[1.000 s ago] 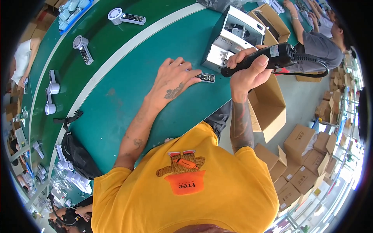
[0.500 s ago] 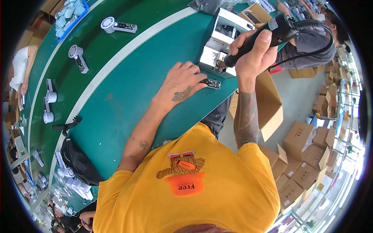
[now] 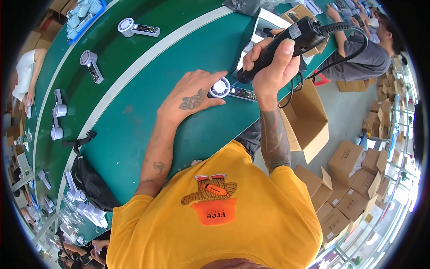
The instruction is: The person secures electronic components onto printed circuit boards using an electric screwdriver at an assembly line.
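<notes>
A handheld fan with a round white head [image 3: 220,88] and an open handle baring its circuit board [image 3: 243,93] lies on the green table. My left hand [image 3: 190,96] curves around the left side of the fan head, thumb and fingers spread apart; whether they touch it, I cannot tell. In my right hand [image 3: 275,67] is a black electric screwdriver [image 3: 298,42], gripped around its body with a cable at its rear. Its front end slants down to the left, just above the fan's handle. The screwdriver's tip cannot be made out.
Behind the screwdriver stands an open box [image 3: 264,22], partly hidden. Several similar fans [image 3: 126,27] lie on the darker green strip beyond a white rail [image 3: 148,51]. A black bag [image 3: 92,184] rests at the left table edge. Cardboard boxes [image 3: 311,123] stand right; co-workers sit nearby.
My left hand has drawn back left and spread, uncovering the fan head. My right hand has brought the screwdriver left and slightly down, closer to the fan.
</notes>
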